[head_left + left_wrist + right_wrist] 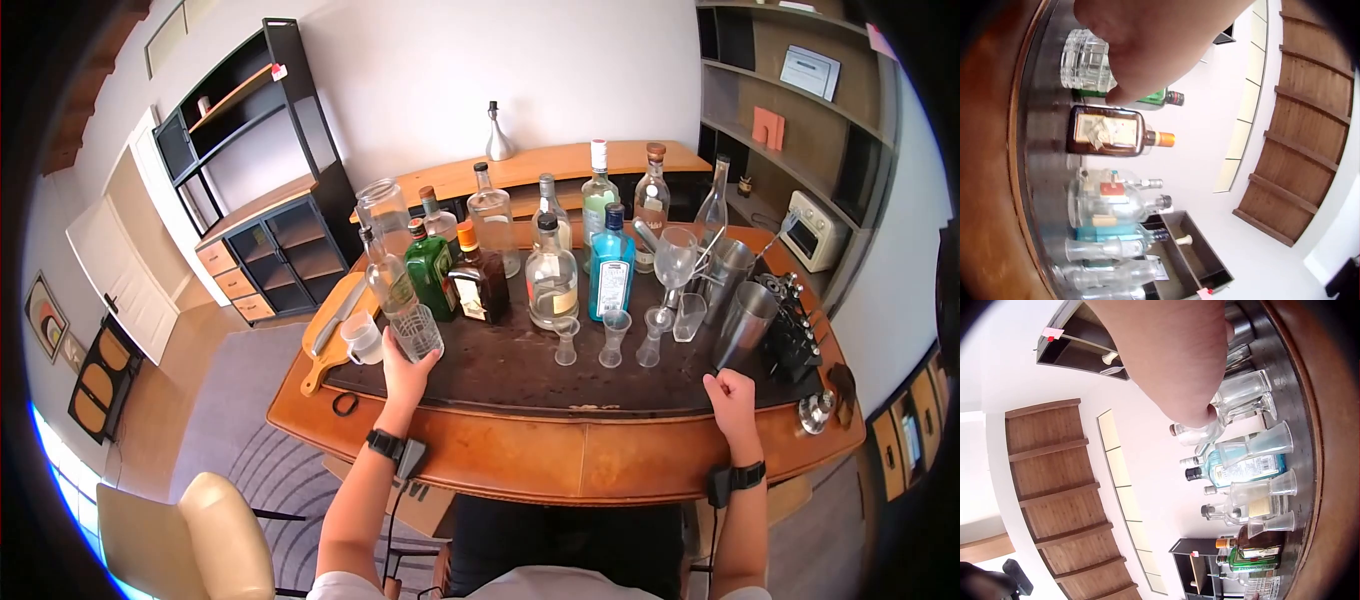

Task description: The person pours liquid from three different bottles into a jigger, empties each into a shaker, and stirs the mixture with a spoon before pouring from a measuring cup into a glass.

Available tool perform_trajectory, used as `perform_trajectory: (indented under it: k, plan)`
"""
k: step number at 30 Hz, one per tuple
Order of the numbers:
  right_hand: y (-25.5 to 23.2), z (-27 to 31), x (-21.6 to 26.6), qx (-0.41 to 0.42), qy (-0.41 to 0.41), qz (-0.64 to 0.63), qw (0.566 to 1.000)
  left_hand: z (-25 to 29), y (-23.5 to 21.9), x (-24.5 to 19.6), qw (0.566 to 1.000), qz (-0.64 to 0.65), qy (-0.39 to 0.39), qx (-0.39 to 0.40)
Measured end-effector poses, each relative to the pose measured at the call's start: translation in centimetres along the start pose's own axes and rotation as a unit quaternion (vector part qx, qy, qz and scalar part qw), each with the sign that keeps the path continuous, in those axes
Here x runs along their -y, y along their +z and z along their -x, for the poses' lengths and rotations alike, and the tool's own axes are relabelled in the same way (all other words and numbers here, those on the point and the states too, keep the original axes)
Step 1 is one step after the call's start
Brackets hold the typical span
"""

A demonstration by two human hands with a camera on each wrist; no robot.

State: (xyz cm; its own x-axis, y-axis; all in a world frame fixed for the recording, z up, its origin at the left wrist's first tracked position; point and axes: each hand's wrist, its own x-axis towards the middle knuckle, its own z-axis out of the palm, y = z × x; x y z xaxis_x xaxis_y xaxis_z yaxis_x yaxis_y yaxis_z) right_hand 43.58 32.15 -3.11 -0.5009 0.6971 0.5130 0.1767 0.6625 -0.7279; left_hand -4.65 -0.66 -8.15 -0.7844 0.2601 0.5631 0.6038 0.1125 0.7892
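My left hand (405,375) grips a cut-pattern mixing glass (421,330) standing on the dark mat near its left front. In the left wrist view the thumb lies along the faceted glass (1079,59). A handled clear cup (362,338) is just left of that hand. Behind the glass are a clear bottle (385,275), a green bottle (430,270) and a brown bottle (480,285) with an orange cap. My right hand (735,405) is curled with nothing visible in it, at the table's front edge just before a metal shaker tin (745,325).
Three small hourglass-shaped jiggers, one being the middle jigger (613,340), line the mat's front. Behind them stand a blue bottle (611,270), a wine glass (676,258) and several bottles. A knife (338,318) lies on a cutting board (318,365) at left; a black machine (792,330) sits right.
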Motion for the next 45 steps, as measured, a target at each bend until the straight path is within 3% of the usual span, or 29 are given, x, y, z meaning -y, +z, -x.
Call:
perform_trajectory:
  k: [4, 7, 9, 11, 16, 23, 29, 32, 35, 39, 42, 45]
  plan:
    - [0.0, -0.1, 0.5, -0.002, -0.001, 0.004, 1.0, 0.5, -1.2, -9.8, 0.97, -0.179, 0.159, -0.042]
    - [-0.2, 0.0, 0.7, 0.003, 0.007, 0.005, 1.0, -5.8, -0.8, -11.5, 0.971, -0.173, 0.161, 0.039]
    - [-0.1, -0.1, 0.3, 0.003, 0.004, 0.003, 1.0, -10.0, 0.5, -10.8, 0.98, -0.168, 0.099, 0.035]
    - [-0.1, 0.0, -0.5, -0.001, -0.002, 0.003, 1.0, -13.2, 1.8, -10.3, 0.967, -0.24, 0.067, 0.045]
    - [-0.1, -0.1, 0.3, -0.004, 0.003, -0.012, 1.0, -16.8, 4.6, -9.4, 0.94, -0.318, -0.048, 0.115]
    - [-0.2, -0.1, 0.6, -0.006, -0.008, 0.005, 1.0, -17.2, 5.5, -9.2, 0.935, -0.333, -0.074, 0.101]
    - [-0.2, -0.1, 0.5, -0.009, -0.017, 0.015, 1.0, -17.5, 5.2, -8.7, 0.938, -0.322, -0.038, 0.12]
    - [-0.4, 0.0, 0.7, -0.01, -0.007, 0.011, 1.0, -16.0, 5.9, -10.4, 0.935, -0.355, -0.001, 0.007]
    - [-0.4, -0.1, 0.8, -0.007, -0.013, 0.02, 1.0, -13.8, 6.7, -13.2, 0.909, -0.312, 0.262, -0.087]
    - [-0.4, 0.0, 0.6, -0.004, -0.011, 0.022, 1.0, -11.0, 10.2, -13.9, 0.955, -0.238, 0.166, 0.059]
    - [-0.4, -0.1, 0.5, -0.01, -0.01, 0.009, 1.0, -10.4, 12.5, -11.7, 0.944, -0.301, 0.09, 0.097]
    - [-0.3, 0.0, 0.5, -0.015, -0.003, -0.001, 1.0, -9.8, 13.5, -11.0, 0.937, -0.339, 0.017, 0.084]
